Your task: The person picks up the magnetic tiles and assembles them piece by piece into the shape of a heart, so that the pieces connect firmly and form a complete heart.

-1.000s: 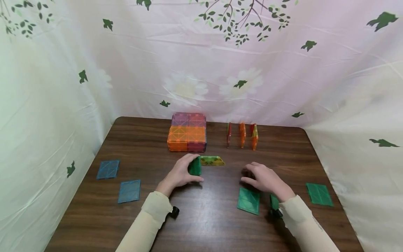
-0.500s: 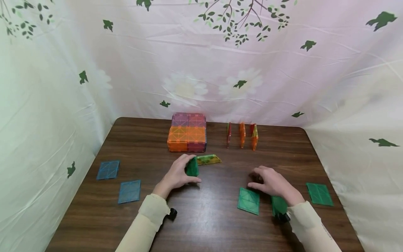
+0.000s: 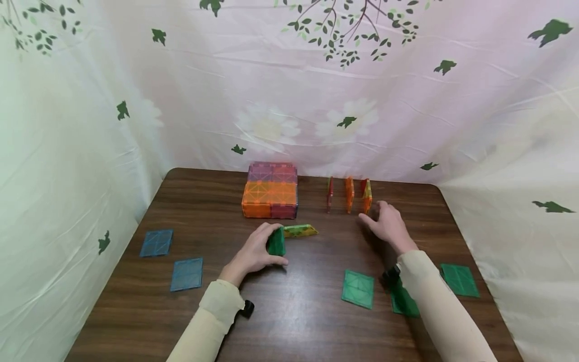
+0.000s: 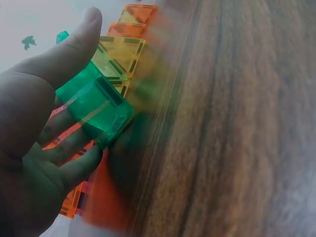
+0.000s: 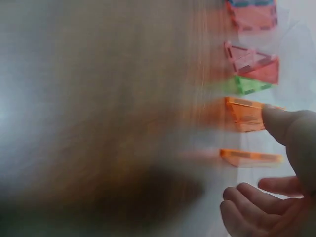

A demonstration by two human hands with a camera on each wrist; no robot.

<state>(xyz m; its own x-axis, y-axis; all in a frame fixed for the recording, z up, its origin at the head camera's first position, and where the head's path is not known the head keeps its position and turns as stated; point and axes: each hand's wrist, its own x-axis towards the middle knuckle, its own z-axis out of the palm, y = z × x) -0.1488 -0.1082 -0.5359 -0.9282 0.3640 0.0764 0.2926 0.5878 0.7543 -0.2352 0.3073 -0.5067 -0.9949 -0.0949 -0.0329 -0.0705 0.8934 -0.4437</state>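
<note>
My left hand (image 3: 254, 251) holds a green magnetic tile (image 3: 277, 242) upright on the table, thumb to its near side and fingers around the far side. Against that tile stands a yellow-green magnetic tile piece (image 3: 300, 231), seen leaning a little. In the left wrist view the green tile (image 4: 94, 101) shows in front of the fingers. My right hand (image 3: 390, 226) reaches out with fingers spread and nothing in them, just right of an upright orange-and-yellow tile piece (image 3: 367, 198). The right wrist view shows the thumb overlapping an orange tile piece (image 5: 244, 116); contact cannot be told.
A block of orange, pink and purple tiles (image 3: 270, 191) stands at the back. Beside it are a red upright piece (image 3: 330, 195) and an orange one (image 3: 350, 195). Blue tiles (image 3: 187, 275) lie left; green tiles (image 3: 358, 289) lie right, one partly under the right forearm.
My right hand has moved from above the green tiles to the back, near the upright pieces. The left hand has shifted slightly left, and the yellow-green piece has turned at an angle.
</note>
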